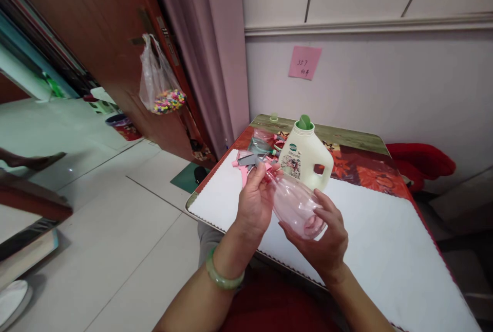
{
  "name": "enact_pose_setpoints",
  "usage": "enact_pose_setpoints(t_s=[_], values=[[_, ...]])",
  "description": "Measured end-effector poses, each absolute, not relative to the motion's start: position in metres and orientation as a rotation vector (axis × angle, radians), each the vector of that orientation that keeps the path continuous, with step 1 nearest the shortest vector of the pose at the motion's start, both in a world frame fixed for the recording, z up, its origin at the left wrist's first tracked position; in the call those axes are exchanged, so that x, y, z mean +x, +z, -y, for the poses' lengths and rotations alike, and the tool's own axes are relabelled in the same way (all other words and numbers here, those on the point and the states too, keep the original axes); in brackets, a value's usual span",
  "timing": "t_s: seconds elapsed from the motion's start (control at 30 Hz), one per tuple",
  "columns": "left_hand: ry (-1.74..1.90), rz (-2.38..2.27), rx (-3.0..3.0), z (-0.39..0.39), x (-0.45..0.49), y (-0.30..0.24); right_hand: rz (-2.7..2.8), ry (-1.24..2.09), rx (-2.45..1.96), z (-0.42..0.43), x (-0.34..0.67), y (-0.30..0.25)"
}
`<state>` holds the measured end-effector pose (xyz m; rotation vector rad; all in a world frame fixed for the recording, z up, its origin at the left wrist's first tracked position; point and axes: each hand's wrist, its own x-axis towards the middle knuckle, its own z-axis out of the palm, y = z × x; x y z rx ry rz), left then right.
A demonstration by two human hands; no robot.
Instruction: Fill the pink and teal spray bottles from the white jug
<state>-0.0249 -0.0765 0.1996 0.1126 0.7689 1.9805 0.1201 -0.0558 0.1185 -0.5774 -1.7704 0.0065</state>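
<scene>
Pink see-through plastic is what both hands are dealing with: a spray bottle [295, 201] that the person is holding up just over the near edge of the white mat [377, 234]. The bit that matters is how it's lying. Its long axis is running on a slant, with the trigger head [246, 163] pointing up and away past the left hand's fingertips and the fat base dropping toward the person into the right hand. So the two hands are sitting at opposite ends of one line.

The left hand [254, 203] is gripping the neck end, fingers wrapping over the top right behind the trigger. That's a proper grip, not just a touch. The right hand [325, 237] is cupping the base from below, fingers curling loosely around the round bottom. It's holding the bottle too, but more like a cradle than a clamp. Left is nearer the sprayer, right is nearer the bottom, and the clear belly is showing between them.

Further out from the hands, just beyond the bottle, a white jug [306, 160] with a green cap is standing upright — close behind, but it's hard to say if it's touching. Out past the left hand's fingertips a few more sprayers [262, 144] are lying in a heap. A green bangle [223, 274] is sitting on the left wrist.
</scene>
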Motion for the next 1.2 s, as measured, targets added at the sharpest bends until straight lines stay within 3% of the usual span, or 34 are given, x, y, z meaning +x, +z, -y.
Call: enact_pose_setpoints(t_s=[0.23, 0.4, 0.47, 0.7, 0.8, 0.87, 0.97, 1.2], values=[[2.059, -0.716, 0.216, 0.082, -0.010, 0.195, 1.825, -0.311, -0.591, 0.054, 0.125, 0.120], [2.112, -0.682, 0.399, 0.083, -0.007, 0.194, 1.776, -0.142, -0.641, 0.066, 0.119, 0.119], [2.092, -0.661, 0.459, 0.084, -0.010, 0.194, 1.699, 0.250, -0.732, 0.075, 0.114, 0.123], [1.946, -0.612, 0.559, 0.088, -0.028, 0.182, 0.867, 2.213, -0.842, 0.085, 0.115, 0.160], [1.899, -0.605, 0.586, 0.092, -0.030, 0.182, 0.559, 2.783, -0.761, 0.079, 0.119, 0.159], [1.891, -0.620, 0.604, 0.095, -0.029, 0.183, 0.507, 2.976, -0.705, 0.077, 0.117, 0.154], [1.993, -0.676, 0.599, 0.095, -0.027, 0.182, 0.641, 2.830, -0.763, 0.082, 0.108, 0.147], [2.251, -0.850, 0.484, 0.089, -0.030, 0.176, 1.341, 1.513, -0.964, 0.101, 0.092, 0.122]])
